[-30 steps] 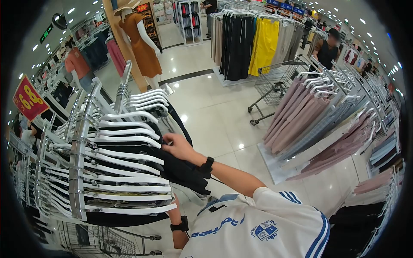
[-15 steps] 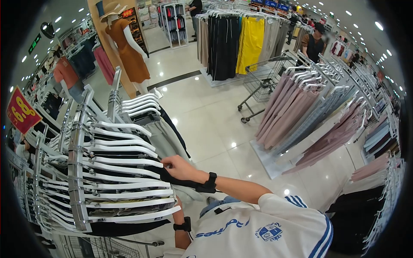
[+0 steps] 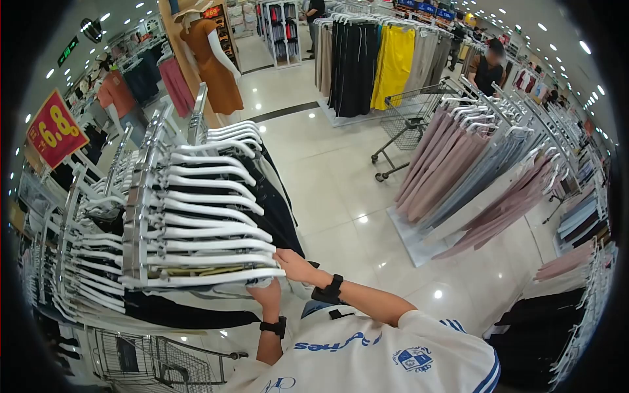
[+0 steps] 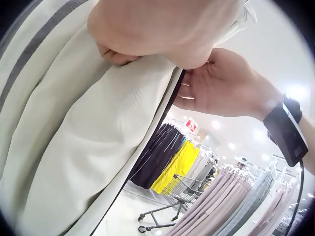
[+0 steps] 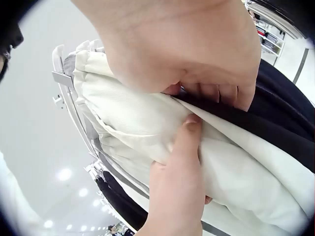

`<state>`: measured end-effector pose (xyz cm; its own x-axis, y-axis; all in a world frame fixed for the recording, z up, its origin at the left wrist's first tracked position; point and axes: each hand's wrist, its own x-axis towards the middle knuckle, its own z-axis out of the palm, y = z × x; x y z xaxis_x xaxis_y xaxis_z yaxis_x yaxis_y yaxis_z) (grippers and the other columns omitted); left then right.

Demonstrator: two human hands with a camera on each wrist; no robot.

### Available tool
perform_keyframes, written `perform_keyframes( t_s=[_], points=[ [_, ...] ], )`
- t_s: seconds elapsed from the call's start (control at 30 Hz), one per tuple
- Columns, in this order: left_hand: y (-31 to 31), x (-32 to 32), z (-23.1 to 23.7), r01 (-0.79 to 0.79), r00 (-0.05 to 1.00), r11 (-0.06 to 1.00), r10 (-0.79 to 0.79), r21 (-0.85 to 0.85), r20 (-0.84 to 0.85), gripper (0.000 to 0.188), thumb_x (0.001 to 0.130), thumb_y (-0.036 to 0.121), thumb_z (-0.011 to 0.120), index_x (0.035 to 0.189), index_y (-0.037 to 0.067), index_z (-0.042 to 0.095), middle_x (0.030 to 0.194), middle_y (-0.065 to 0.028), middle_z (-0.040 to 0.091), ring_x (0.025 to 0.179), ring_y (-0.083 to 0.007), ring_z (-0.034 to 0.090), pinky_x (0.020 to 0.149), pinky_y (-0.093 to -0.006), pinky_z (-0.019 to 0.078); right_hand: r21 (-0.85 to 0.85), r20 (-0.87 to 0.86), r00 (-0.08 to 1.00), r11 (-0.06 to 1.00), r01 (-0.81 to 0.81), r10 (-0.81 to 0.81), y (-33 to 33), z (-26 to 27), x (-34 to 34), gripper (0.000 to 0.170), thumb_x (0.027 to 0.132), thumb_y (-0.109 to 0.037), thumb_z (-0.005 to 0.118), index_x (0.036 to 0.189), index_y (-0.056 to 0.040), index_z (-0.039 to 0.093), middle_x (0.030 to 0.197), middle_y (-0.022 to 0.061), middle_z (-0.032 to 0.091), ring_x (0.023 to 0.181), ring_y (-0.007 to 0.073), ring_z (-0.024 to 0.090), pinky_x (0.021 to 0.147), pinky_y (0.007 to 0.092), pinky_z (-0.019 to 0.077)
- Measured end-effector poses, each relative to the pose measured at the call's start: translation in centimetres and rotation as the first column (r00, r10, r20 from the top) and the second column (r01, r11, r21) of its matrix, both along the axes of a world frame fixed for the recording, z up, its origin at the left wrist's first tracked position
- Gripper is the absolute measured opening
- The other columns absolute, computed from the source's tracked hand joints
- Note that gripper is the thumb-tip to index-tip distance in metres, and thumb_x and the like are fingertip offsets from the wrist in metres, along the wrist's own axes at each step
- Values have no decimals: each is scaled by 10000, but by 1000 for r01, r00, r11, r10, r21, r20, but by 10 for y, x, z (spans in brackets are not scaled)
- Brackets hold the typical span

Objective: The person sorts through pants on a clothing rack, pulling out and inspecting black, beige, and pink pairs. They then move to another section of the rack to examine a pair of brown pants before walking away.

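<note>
Cream trousers (image 5: pixel 133 108) with a gathered waist hang from white hangers (image 3: pixel 223 245). My left hand (image 3: pixel 265 293) grips a fold of them near the front of the rail; its thumb presses the cloth in the right wrist view. Beside it, my right hand (image 3: pixel 298 267) is at the hanger ends. Its fingers curl over the edge of a pair of black trousers (image 5: pixel 266 123) lying against the cream ones, the thumb between the two garments. In the left wrist view, the right hand (image 4: pixel 221 88) reaches behind the dark edge.
A metal rail (image 3: pixel 136 229) carries the hangers, with a red price sign (image 3: pixel 57 129) at left. Below is a shopping cart (image 3: pixel 164 357). Across the tiled aisle stand a rack of pink trousers (image 3: pixel 439 157), another cart (image 3: pixel 419 118) and a mannequin (image 3: pixel 216 65).
My right hand has come back along the rail from the farther hangers to the nearest ones, beside the left hand. Black trousers it was handling now hang farther back.
</note>
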<state>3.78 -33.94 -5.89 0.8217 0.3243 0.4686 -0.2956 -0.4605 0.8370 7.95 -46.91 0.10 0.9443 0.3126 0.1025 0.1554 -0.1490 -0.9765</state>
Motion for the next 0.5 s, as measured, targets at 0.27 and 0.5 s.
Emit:
perform_keyframes(
  t_s=[0.27, 0.5],
  points=[
    [26, -40, -23, 185, 976, 965, -158, 185, -153, 247, 893, 157, 638, 1058, -26, 652, 913, -249, 675, 876, -470, 617, 718, -474, 492, -54, -57, 997, 997, 52, -56, 6, -20, -63, 407, 962, -282, 502, 1278, -26, 521, 1126, 204, 641, 985, 310, 636, 870, 373, 483],
    [45, -89, -34, 552, 730, 750, -224, 364, -645, 422, 1011, 306, 433, 877, -21, 664, 743, -218, 668, 744, -448, 621, 678, -511, 483, 23, 32, 984, 984, 174, -175, 24, -35, -99, 443, 942, -252, 528, 1287, 22, 484, 1122, 200, 585, 1026, 273, 590, 867, 370, 479]
  ],
)
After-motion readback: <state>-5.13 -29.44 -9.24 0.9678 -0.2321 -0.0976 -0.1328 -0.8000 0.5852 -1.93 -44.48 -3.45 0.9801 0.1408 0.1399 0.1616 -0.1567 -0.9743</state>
